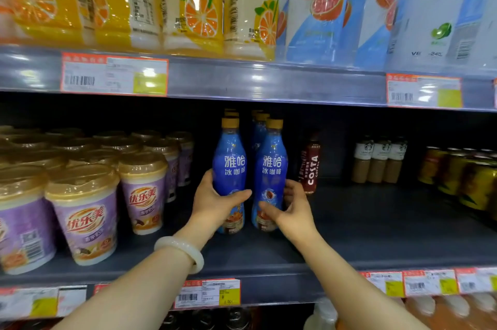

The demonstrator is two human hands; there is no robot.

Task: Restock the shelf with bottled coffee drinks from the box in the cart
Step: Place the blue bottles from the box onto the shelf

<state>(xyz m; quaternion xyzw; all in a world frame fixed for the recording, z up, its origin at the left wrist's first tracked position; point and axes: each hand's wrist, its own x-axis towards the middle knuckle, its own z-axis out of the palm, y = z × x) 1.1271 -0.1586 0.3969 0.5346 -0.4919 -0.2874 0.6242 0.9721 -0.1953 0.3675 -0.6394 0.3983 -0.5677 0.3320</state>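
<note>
hands meet at the middle of a dark shelf [349,225], each on a blue coffee bottle. left hand [215,202] wraps the lower body of the left blue bottle [229,168], thumb up the bottle's left side and fingers curled across its front. a pale bangle [179,251] sits on that wrist. right hand [289,207] holds the right blue bottle [271,168] low down, thumb across the front near the base and fingers curled around the right side. both bottles stand upright on the shelf with tan caps, just beside each other, front of two short rows; more tan-capped bottles [260,117] line up behind them, mostly hidden.

right of the right bottle, set a little farther back, stands a dark red costa bottle [309,165], near the right hand's fingers. farther right are three small coffee bottles with white labels [379,159], then jars with yellow labels [468,179] at the frame edge. left of the blue bottles sit rows of purple milk tea cups [86,216] with tan lids. the upper shelf carries orange juice cartons [193,1] and pale blue grapefruit cartons [322,7]. price tags [114,74] hang on the shelf edges. the box and cart lie outside the view.
</note>
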